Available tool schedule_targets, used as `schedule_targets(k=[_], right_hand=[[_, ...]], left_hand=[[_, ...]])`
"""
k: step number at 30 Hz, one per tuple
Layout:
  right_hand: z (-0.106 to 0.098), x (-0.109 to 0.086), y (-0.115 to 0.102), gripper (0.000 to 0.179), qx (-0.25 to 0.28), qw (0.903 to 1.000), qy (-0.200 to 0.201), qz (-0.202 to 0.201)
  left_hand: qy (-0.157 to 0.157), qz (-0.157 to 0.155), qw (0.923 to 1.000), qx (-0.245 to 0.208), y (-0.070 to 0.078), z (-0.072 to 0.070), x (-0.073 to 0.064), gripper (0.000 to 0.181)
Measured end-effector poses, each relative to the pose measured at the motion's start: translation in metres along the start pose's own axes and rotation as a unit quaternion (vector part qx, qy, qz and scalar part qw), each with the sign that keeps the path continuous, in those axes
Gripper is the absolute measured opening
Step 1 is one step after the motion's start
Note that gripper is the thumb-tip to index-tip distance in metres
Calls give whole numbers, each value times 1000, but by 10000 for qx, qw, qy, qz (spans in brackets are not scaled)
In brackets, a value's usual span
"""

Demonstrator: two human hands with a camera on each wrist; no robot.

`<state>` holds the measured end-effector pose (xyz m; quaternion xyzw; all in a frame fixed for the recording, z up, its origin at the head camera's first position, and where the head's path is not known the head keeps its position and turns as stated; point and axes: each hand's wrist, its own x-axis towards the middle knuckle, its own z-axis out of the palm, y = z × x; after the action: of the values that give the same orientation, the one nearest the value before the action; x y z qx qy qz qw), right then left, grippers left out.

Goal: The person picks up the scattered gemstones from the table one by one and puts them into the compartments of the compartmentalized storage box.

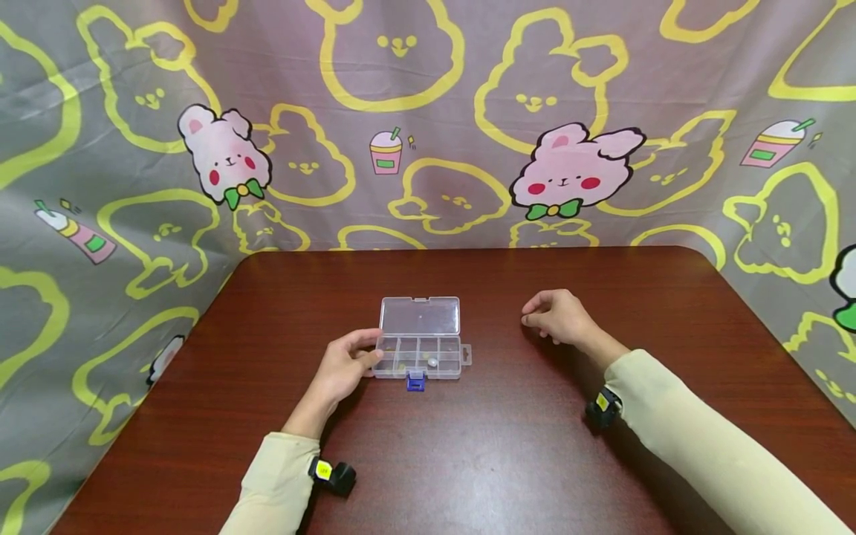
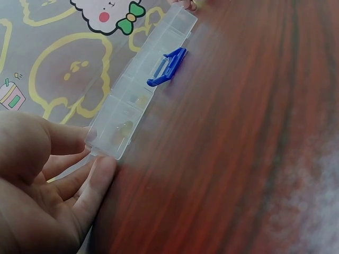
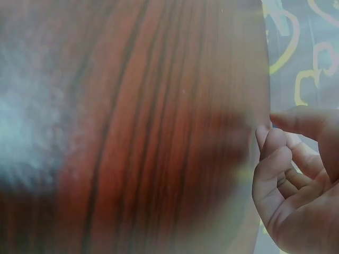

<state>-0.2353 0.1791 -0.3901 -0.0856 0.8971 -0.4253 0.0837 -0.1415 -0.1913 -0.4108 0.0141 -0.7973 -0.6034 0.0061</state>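
A clear plastic compartment box (image 1: 428, 345) lies on the table with its transparent lid (image 1: 420, 316) raised at the back and a blue latch (image 1: 415, 383) hanging at the front. My left hand (image 1: 344, 367) grips the box's left end; the left wrist view shows the digits around that corner. Inside are a whitish round piece (image 1: 432, 362) and a few small yellowish pieces (image 2: 125, 128). Away to the right of the box, my right hand (image 1: 558, 318) has thumb and finger brought together. Whether something tiny sits between those tips cannot be made out.
The dark reddish wooden table (image 1: 468, 461) reaches back to a grey curtain (image 1: 428, 208) with cartoon rabbits and yellow outlines, which also hangs along both sides. A hanging tab (image 1: 467, 354) sticks out from the box's right end. Each wrist wears a black camera (image 1: 342, 478).
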Motion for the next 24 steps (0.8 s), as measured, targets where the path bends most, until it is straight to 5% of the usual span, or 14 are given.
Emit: schedule_targets(k=[24], right_hand=[[22, -20, -20, 9, 470, 9975, -381, -375]], left_hand=[[-1, 4, 10000, 90, 0, 1, -1, 36]])
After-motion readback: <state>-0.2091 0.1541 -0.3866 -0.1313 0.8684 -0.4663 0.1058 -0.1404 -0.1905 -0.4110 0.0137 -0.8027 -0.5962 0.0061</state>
